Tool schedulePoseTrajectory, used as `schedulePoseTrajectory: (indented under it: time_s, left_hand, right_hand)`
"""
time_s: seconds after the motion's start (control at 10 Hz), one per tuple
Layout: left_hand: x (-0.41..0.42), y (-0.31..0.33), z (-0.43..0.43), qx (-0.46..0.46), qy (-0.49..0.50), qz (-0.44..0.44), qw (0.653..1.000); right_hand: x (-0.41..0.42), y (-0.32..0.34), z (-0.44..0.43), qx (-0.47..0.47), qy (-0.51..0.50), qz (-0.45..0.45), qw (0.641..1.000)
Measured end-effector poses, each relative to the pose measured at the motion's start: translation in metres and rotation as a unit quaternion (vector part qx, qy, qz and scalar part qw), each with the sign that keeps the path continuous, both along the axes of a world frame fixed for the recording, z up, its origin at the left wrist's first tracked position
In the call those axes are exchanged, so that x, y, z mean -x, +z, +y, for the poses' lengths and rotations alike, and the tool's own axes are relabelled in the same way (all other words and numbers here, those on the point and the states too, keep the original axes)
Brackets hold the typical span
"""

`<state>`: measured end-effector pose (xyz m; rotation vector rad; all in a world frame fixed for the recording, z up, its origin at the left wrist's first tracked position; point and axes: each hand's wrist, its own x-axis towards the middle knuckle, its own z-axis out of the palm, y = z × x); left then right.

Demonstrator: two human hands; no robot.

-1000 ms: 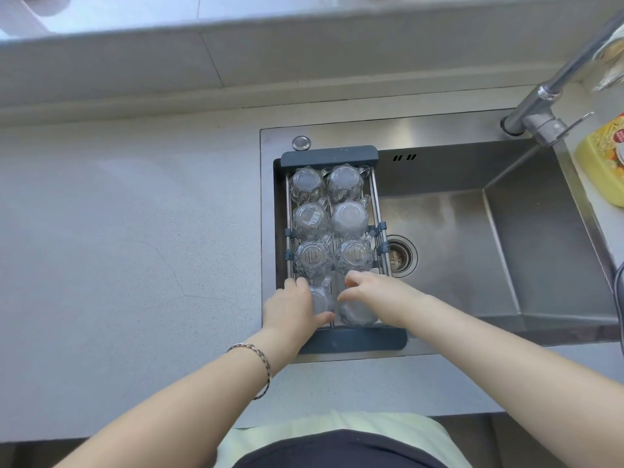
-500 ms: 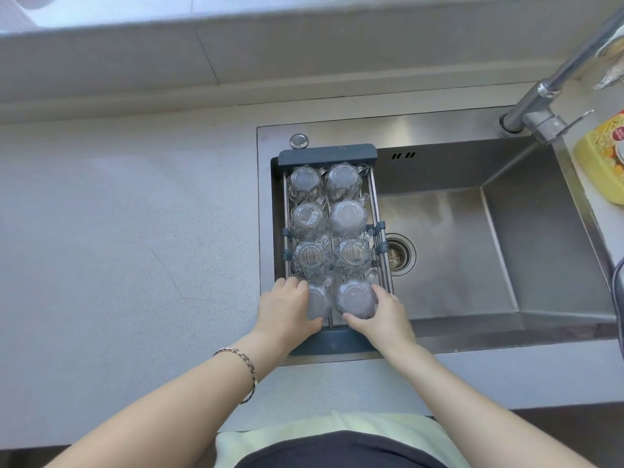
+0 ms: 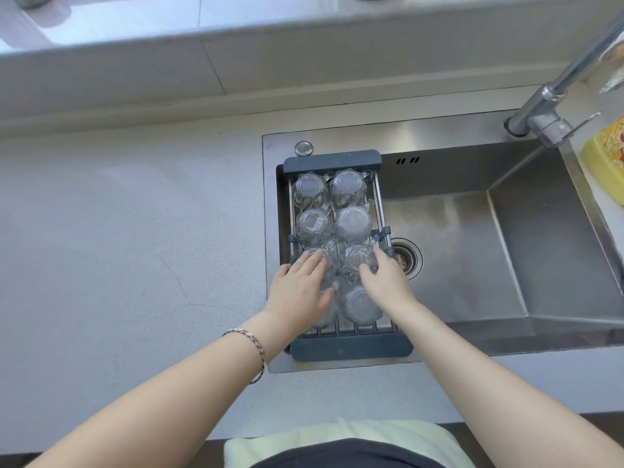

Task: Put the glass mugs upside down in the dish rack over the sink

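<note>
A dark grey dish rack (image 3: pixel 351 347) with metal bars spans the left end of the steel sink (image 3: pixel 506 238). Several glass mugs stand upside down in it in two columns, such as the far right one (image 3: pixel 347 187) and the near right one (image 3: pixel 359 305). My left hand (image 3: pixel 299 292) lies flat with fingers spread over the left column's near mugs, hiding most of them. My right hand (image 3: pixel 385 282) rests with loosely spread fingers against the right side of the third-row mug (image 3: pixel 358 261). Neither hand grips a mug.
A chrome tap (image 3: pixel 553 96) rises at the sink's back right corner. A yellow bottle (image 3: pixel 604 153) lies at the right edge. The drain (image 3: pixel 408 260) sits just right of the rack. Pale grey counter (image 3: pixel 135 248) stretches to the left, with a ledge behind.
Both hands have let go of the nearest mugs and slid farther along the rack, now resting over the third row. The near right mug stands uncovered.
</note>
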<state>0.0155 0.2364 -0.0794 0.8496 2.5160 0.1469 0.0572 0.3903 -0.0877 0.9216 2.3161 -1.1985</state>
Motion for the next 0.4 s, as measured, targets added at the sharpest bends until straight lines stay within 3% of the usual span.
schedulePoseTrajectory:
  time_s: [0.2, 0.4]
  left_hand:
    - [0.006, -0.001, -0.006, 0.044, -0.019, -0.027, 0.998]
    - [0.026, 0.026, 0.012, 0.064, 0.013, -0.100, 0.993]
  right_hand:
    - [-0.003, 0.002, 0.012, 0.015, 0.027, -0.019, 0.999]
    - [0.011, 0.017, 0.029, -0.057, 0.130, -0.096, 0.985]
